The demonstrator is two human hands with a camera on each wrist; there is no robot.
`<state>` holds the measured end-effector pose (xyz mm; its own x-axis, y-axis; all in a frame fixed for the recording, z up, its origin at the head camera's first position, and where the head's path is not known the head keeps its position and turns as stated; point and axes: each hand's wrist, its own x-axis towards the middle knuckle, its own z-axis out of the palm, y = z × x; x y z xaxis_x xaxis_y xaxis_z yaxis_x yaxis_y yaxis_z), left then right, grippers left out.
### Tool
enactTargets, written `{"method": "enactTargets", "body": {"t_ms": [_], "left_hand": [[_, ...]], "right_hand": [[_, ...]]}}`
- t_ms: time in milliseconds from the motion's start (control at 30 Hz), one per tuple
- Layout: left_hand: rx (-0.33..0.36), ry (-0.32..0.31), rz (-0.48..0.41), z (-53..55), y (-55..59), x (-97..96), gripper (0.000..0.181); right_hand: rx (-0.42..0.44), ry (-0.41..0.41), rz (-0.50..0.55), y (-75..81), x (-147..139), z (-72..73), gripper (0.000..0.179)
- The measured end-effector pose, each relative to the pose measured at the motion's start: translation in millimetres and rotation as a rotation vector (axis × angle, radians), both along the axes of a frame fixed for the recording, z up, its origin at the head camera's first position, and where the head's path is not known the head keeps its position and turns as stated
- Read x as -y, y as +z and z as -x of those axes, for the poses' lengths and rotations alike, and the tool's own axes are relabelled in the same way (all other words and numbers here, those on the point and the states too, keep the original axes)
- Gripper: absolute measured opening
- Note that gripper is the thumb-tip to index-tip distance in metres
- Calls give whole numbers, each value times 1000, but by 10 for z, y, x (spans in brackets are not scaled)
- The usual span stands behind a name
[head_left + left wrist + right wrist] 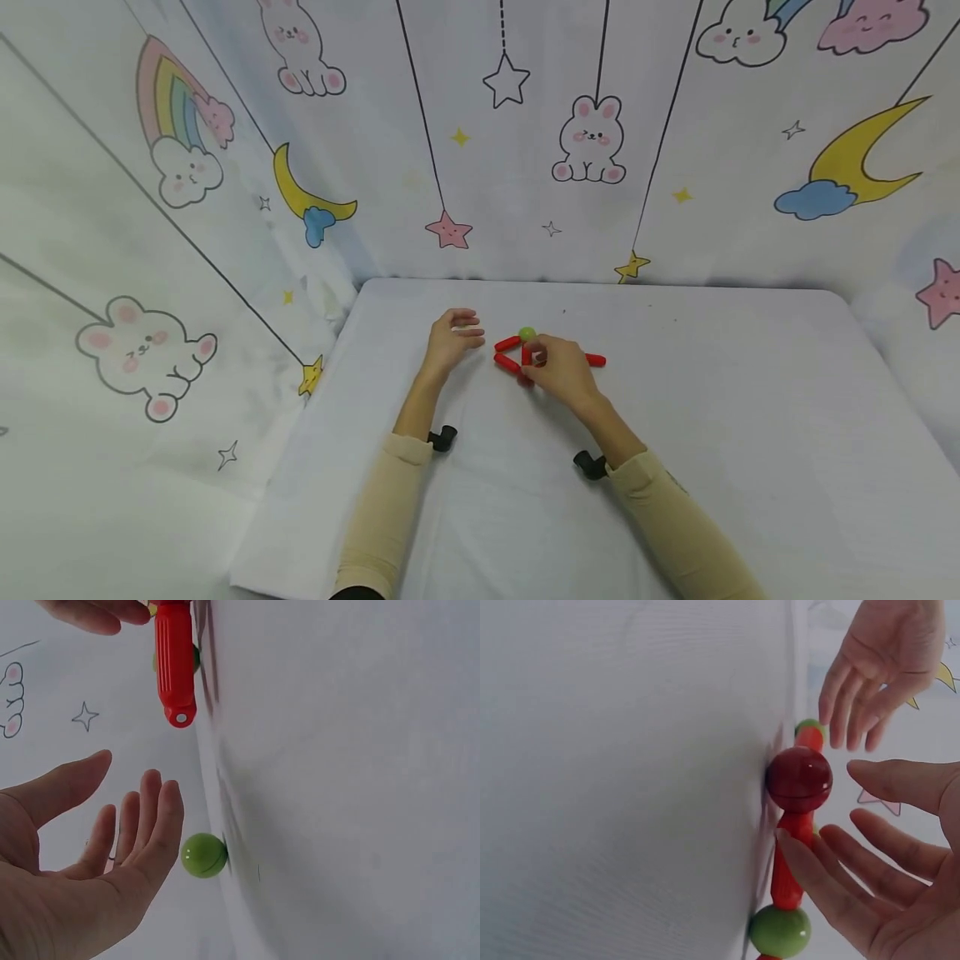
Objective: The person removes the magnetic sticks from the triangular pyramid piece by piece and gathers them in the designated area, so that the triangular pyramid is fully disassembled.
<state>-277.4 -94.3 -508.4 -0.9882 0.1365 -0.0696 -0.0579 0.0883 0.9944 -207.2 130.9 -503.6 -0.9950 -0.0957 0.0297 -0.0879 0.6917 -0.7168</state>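
On the white tabletop, red rods [507, 362] and balls form an angular figure. A green ball [527, 333] sits at its far corner and a dark red ball [800, 778] at its near one. My right hand [564, 368] is over the figure; in the right wrist view its thumb and fingers are spread, one fingertip beside or touching a red rod [786, 874] by the dark red ball. To the left, my left hand [453, 340] hovers with loosely bent fingers, holding nothing. The left wrist view shows a rod [176, 664] with a small metallic dot at its end.
Another red rod [596, 360] lies right of my right hand, partly hidden by it. A green ball [780, 931] adjoins a rod in the right wrist view. A patterned cloth [375, 167] hangs behind the table [750, 458]. Black wrist cameras [442, 438] are worn on both arms.
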Motion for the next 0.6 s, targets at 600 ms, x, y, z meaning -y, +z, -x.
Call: {"method": "enactTargets", "body": {"t_ms": [600], "left_hand": [[35,-48,11,-176,-105,-158,56]], "right_hand": [[-76,0,-43,-119,99,18,41]]}}
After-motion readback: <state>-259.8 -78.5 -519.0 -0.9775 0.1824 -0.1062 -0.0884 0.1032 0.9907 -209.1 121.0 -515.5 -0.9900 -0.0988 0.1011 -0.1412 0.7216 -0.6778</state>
